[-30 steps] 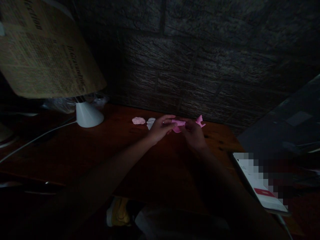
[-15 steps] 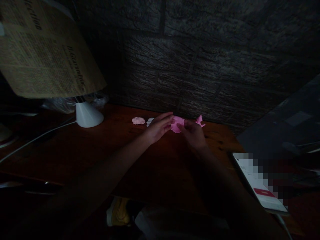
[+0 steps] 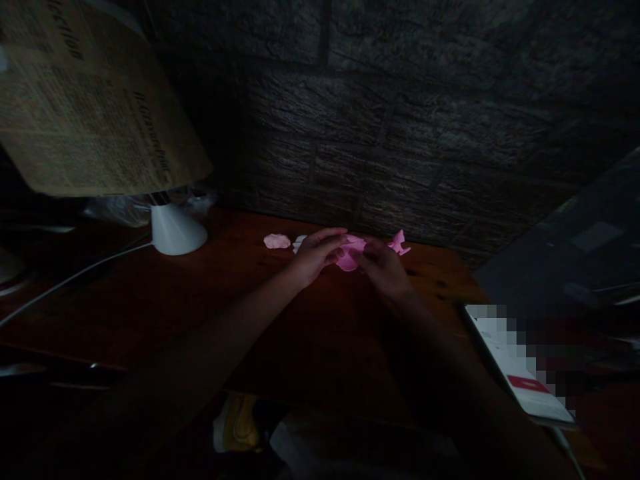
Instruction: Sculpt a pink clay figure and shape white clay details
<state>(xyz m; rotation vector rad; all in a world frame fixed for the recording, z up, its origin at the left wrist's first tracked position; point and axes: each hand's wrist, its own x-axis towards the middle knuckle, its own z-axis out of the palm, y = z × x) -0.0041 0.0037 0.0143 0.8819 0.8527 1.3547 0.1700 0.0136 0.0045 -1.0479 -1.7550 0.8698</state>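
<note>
Both our hands meet at a soft, matte pink sheet of clay-like stuff [image 3: 349,257], thin and round along its lower edge, which sits between our fingertips. Our right hand [image 3: 384,267] pinches its right side, thumb laid flat across the front. Our left hand [image 3: 317,257] curves around the left edge, fingers slightly parted; we cannot tell whether they grip it. Just beyond our right fingers lies a jagged pink scrap [image 3: 399,243]; behind our left knuckles peeks a white piece [image 3: 299,244], and further left of them a pale pink lump [image 3: 277,241], oval and crinkled. Beneath our fingers spreads a reddish-brown wooden tabletop [image 3: 280,313], and past them rises a wall of rough, ridged blocks [image 3: 350,120]. Well left of our fingers stands a lamp with a newsprint-patterned shade [image 3: 100,113] and a smooth white conical base [image 3: 177,231].
</note>
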